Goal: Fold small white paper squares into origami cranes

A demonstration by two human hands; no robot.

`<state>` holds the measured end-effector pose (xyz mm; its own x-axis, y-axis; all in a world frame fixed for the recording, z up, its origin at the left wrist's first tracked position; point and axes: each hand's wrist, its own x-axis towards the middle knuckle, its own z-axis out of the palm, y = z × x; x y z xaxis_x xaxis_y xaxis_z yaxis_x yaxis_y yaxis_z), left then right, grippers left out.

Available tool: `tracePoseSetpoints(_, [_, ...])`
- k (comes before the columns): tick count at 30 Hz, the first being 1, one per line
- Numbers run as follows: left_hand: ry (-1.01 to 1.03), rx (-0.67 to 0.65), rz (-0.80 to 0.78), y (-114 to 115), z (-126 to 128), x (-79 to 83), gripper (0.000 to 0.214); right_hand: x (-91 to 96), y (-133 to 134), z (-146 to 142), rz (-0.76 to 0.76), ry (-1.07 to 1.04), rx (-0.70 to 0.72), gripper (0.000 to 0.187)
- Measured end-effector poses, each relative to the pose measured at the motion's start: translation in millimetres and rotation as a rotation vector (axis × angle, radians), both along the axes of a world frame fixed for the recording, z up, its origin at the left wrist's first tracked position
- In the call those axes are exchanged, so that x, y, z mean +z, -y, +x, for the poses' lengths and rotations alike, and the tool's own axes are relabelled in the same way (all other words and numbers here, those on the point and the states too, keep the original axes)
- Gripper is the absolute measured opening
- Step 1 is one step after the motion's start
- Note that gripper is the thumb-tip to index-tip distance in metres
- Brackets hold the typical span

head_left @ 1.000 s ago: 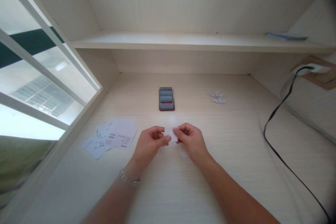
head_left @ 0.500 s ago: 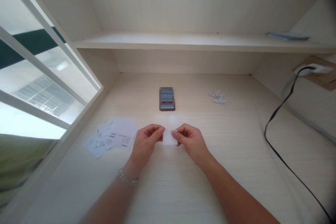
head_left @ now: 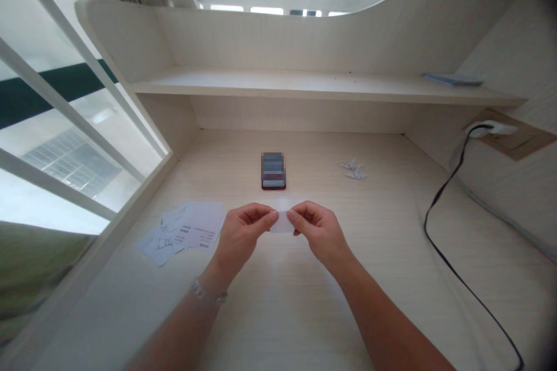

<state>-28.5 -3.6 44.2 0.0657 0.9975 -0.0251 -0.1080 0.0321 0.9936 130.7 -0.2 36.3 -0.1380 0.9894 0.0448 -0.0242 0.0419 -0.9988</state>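
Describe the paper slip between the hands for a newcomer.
On the pale wooden desk, in front of the phone, the left hand and right hand pinch a small white paper slip. Unlike the printed sheets at left, it is held up.

Readable text: none; nothing in view can be made out.
White paper slip (head_left: 282, 221): at the middle of the view, no print can be made out on it.
Printed paper sheets (head_left: 191, 226): at 9 o'clock from the slip, lying overlapped on the desk; they carry small dark lines and blocks of print, too small to read.
Phone (head_left: 273, 171): at 12 o'clock from the slip; its face is pixelated into grey-blue bands, with no legible characters.
Blue-grey booklet (head_left: 452, 79): at 2 o'clock from the slip, on the shelf; seen nearly edge-on, so any print is hidden.
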Motion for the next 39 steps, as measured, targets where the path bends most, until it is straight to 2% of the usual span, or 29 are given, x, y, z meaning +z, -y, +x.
tracePoseSetpoints(3, [0.116,-0.046,-0.047,-1.9,2.9,-0.8,0.015,1.9,-2.5,1.8,-0.078,-0.108,0.039,0.022])
tracePoseSetpoints(6, [0.207,-0.075,-0.122,-2.5,6.5,-8.9,0.015,-6.8,-1.0,2.8,-0.199,-0.21,0.04,0.022])
tracePoseSetpoints(8, [0.205,-0.092,-0.151,-2.7,8.3,-15.7,0.015,-15.6,1.0,3.6,-0.248,-0.248,0.022,0.023])
tracePoseSetpoints(10, [0.124,-0.076,-0.136,-2.9,8.7,-21.3,0.015,-22.7,3.2,4.7,-0.234,-0.202,0.012,0.022])
tracePoseSetpoints(13, [-0.046,-0.026,-0.071,-2.5,7.3,-25.5,0.016,-26.0,6.4,5.9,-0.109,-0.069,0.003,0.017])
tracePoseSetpoints(15, [-0.081,-0.017,-0.039,-1.5,5.9,-26.1,0.015,-24.0,8.8,6.1,-0.024,0.015,-0.037,0.016])
tracePoseSetpoints(19, [-0.022,-0.031,-0.032,0.8,3.4,-25.1,0.014,-17.7,14.0,6.9,0.227,0.218,-0.12,0.009])
tracePoseSetpoints(22, [0.007,-0.026,-0.04,1.7,2.4,-23.7,0.013,-15.5,16.5,9.4,0.433,0.294,-0.072,0.016])
tracePoseSetpoints(25, [0.038,-0.026,-0.033,1.8,2.1,-22.6,0.013,-16.4,17.5,12.1,0.568,0.346,-0.009,0.027])
tracePoseSetpoints(34, [0.052,-0.043,-0.023,2.0,2.7,-22.7,0.011,-21.8,18.1,15.5,0.662,0.439,0.01,0.035])
tracePoseSetpoints(39, [0.057,-0.049,-0.008,1.9,2.3,-22.8,0.009,-18.8,19.3,13.6,0.633,0.401,0.019,0.032])
